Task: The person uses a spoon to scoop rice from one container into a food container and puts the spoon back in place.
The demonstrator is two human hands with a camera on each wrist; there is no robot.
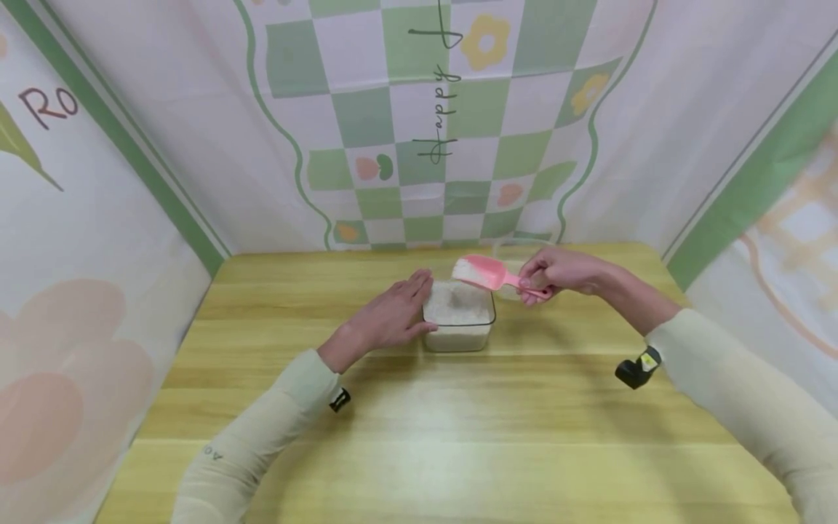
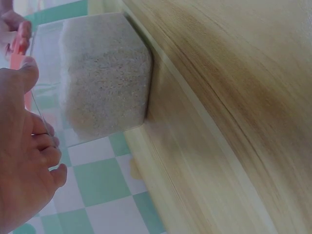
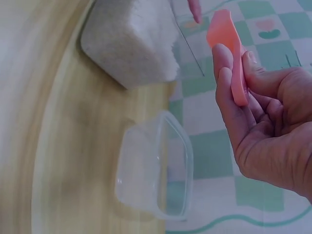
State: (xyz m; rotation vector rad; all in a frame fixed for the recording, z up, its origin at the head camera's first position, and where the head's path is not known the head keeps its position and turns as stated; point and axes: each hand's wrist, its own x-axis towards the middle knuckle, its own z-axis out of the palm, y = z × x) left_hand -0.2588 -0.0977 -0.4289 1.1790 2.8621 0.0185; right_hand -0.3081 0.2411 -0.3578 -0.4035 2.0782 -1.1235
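Pinching the handle of a pink plastic scoop between thumb and fingers, the right hand holds it to its left, over the far part of a clear, square-sided container filled with white rice. That container stands on the light wood-grain table between the hands. The left hand rests against its near side with fingers extended along the rim and the thumb spread toward the front corner.

Only the head view shows white grains heaped toward the scoop's tip; from the right wrist, the scoop appears edge-on, with a gap between it and the container's rim. The left wrist view looks through the container's wall, where single grains can be made out and the fill stops below the rim.

Just beyond the right hand stands a translucent plastic tub, partly hidden by that hand in the head view but whole from the right wrist. Past both hands hangs a green-and-white checked fabric backdrop; its "Happy" lettering and yellow flower are legible from the head.
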